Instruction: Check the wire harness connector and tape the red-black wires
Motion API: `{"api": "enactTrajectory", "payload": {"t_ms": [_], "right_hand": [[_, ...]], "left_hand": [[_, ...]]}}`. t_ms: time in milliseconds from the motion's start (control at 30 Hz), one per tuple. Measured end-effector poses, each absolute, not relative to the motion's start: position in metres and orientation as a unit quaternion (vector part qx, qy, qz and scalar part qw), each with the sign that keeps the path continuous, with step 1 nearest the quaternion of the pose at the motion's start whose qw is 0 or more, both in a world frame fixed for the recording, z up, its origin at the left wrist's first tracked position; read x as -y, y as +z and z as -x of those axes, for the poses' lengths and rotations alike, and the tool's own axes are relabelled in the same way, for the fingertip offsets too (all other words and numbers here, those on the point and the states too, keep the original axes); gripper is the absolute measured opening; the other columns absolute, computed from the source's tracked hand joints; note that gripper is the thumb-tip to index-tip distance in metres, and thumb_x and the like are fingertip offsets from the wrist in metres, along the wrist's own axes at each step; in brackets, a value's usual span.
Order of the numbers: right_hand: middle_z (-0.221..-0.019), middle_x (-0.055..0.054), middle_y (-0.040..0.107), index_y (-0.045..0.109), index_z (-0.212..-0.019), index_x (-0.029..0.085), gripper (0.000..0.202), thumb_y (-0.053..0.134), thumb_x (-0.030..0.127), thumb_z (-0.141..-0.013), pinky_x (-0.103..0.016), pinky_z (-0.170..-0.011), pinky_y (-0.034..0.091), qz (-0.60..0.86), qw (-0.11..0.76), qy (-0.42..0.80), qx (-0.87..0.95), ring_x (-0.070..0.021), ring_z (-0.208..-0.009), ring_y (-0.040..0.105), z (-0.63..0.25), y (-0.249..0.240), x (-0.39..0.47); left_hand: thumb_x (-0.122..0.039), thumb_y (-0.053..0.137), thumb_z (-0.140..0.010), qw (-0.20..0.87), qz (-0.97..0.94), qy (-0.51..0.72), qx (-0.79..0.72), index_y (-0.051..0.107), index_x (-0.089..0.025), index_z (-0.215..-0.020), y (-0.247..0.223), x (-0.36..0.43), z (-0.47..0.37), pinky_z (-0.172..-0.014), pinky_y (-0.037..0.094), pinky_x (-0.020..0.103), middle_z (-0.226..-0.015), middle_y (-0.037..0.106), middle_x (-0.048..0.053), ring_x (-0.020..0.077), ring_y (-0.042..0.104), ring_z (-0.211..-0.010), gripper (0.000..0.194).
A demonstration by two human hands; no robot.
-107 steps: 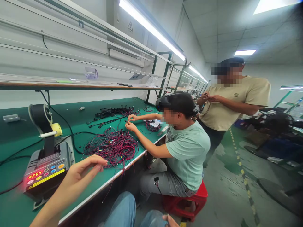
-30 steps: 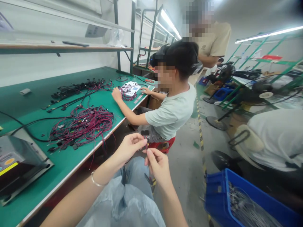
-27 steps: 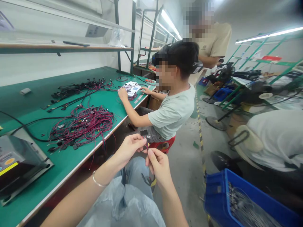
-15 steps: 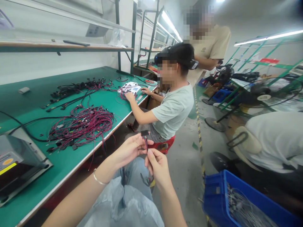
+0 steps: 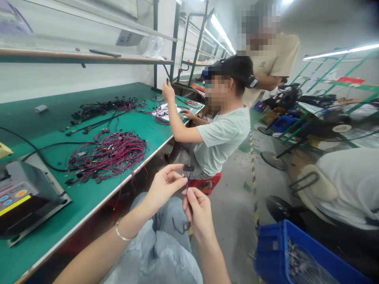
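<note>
Left hand [image 5: 164, 187]: raised over the lap, fingers [image 5: 174, 184] pinching the thin red-and-black wire lead [image 5: 187, 179] just below its small black connector [image 5: 188, 167].
Right hand [image 5: 199, 209]: just below the left, thumb and forefinger pressed together on the same lead lower down; the rest of the lead trails toward the knees.
Connector: at the top of the lead, held in the air off the edge of the bench [image 5: 97, 197], apart from everything on it.
Bench: a tangle of red and black wires [image 5: 108, 154] lies near the middle; a grey machine with coloured buttons [image 5: 20, 197] sits at the near end.
Blue bin [image 5: 275, 252]: on the floor at the right, holding more wire pieces.
Co-worker [image 5: 220, 138]: seated further along the bench, one hand lifted with a small part.
Handling judgement: gripping close under the connector, as here, likely keeps the short lead taut; a light pinch should avoid kinking the thin wires.
</note>
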State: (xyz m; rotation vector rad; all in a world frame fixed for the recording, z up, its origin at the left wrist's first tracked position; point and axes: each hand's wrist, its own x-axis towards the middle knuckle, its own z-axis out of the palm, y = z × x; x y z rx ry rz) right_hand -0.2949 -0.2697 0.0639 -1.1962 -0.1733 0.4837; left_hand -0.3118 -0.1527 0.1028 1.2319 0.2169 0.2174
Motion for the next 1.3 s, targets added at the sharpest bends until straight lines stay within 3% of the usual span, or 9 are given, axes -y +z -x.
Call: {"api": "enactTrajectory", "payload": {"t_ms": [67,233,367,567,800,1133,1300], "right_hand": [[-0.042,0.006,0.051,0.054,-0.072,0.014,0.03,0.055,0.044,-0.074,-0.014,-0.03,0.012,0.547,0.799,0.236,0.083,0.0012,-0.025,0.025,0.296,0.066,0.271],[-0.042,0.006,0.051,0.054,-0.072,0.015,0.029,0.056,0.043,-0.074,-0.015,-0.03,0.013,0.545,0.799,0.242,0.081,0.0012,-0.026,0.025,0.299,0.071,0.272],[-0.042,0.007,0.05,0.054,-0.073,0.014,0.029,0.056,0.043,-0.073,-0.015,-0.03,0.012,0.545,0.799,0.242,0.075,0.0013,-0.025,0.025,0.3,0.07,0.27],[-0.039,0.008,0.047,0.055,-0.074,0.015,0.028,0.055,0.042,-0.074,-0.013,-0.029,0.014,0.546,0.798,0.246,0.071,0.0009,-0.025,0.027,0.307,0.069,0.27],[-0.046,0.006,0.055,0.052,-0.081,0.016,0.031,0.063,0.041,-0.068,-0.013,-0.032,0.034,0.574,0.778,0.238,0.097,-0.0041,-0.03,0.045,0.313,0.085,0.272],[-0.058,0.001,0.063,0.06,-0.086,0.016,0.02,0.053,0.033,-0.078,-0.012,-0.037,0.036,0.518,0.805,0.257,0.13,-0.0026,-0.036,0.05,0.31,0.094,0.276],[-0.053,0.003,0.061,0.06,-0.083,0.016,0.018,0.057,0.033,-0.075,-0.01,-0.031,0.027,0.53,0.804,0.244,0.114,0.0004,-0.029,0.04,0.309,0.091,0.275]], "left_hand": [[-0.026,0.072,-0.061,0.814,-0.566,0.086,-0.098,0.057,-0.014,-0.097,0.102,0.153,0.313,-0.062,0.045,0.022,-0.065,0.062,-0.002,0.0087,0.057,-0.058,0.041],[-0.026,0.072,-0.06,0.803,-0.588,0.059,-0.079,0.062,-0.014,-0.072,0.099,0.153,0.316,-0.061,0.046,0.022,-0.059,0.061,-0.002,0.0089,0.056,-0.056,0.02],[-0.028,0.07,-0.062,0.791,-0.603,0.064,-0.081,0.059,-0.014,-0.061,0.1,0.154,0.317,-0.059,0.045,0.021,-0.054,0.06,-0.002,0.0086,0.055,-0.053,0.018],[-0.032,0.07,-0.061,0.792,-0.585,0.118,-0.131,0.063,-0.015,-0.069,0.104,0.151,0.319,-0.057,0.043,0.021,-0.061,0.063,-0.001,0.0084,0.053,-0.055,0.02],[-0.03,0.068,-0.064,0.779,-0.615,0.073,-0.092,0.062,-0.014,-0.064,0.115,0.148,0.326,-0.059,0.044,0.02,-0.06,0.063,0.0,0.0091,0.055,-0.058,0.017],[-0.031,0.064,-0.07,0.781,-0.618,0.051,-0.073,0.064,-0.014,-0.069,0.118,0.145,0.327,-0.066,0.047,0.021,-0.063,0.064,0.0,0.0088,0.057,-0.061,0.017],[-0.032,0.062,-0.072,0.772,-0.63,0.054,-0.055,0.064,-0.013,-0.069,0.118,0.146,0.326,-0.064,0.047,0.021,-0.064,0.064,0.001,0.0092,0.058,-0.062,0.019]]}}
